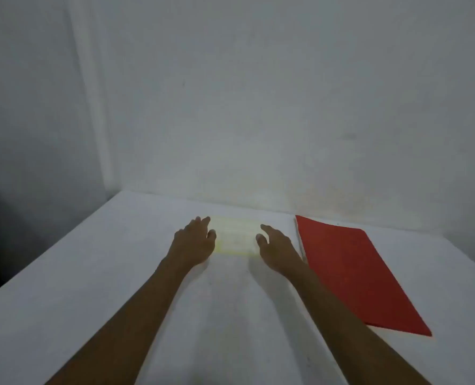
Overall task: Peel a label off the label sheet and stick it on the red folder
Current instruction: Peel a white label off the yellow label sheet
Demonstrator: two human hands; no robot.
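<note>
A pale yellow label sheet (pixel 235 237) lies flat on the white table (pixel 91 273), near its far edge. My left hand (pixel 193 241) covers the sheet's left edge, fingers spread and palm down. At the sheet's right edge is my right hand (pixel 279 247), fingers apart and holding nothing. The red folder (pixel 350 270) lies shut on the table just right of my right hand, running from the far edge toward me. The labels on the sheet are too washed out to make out.
A white wall (pixel 258 107) rises right behind the table's far edge. The table's left edge runs diagonally, with dark floor (pixel 8 232) beyond it.
</note>
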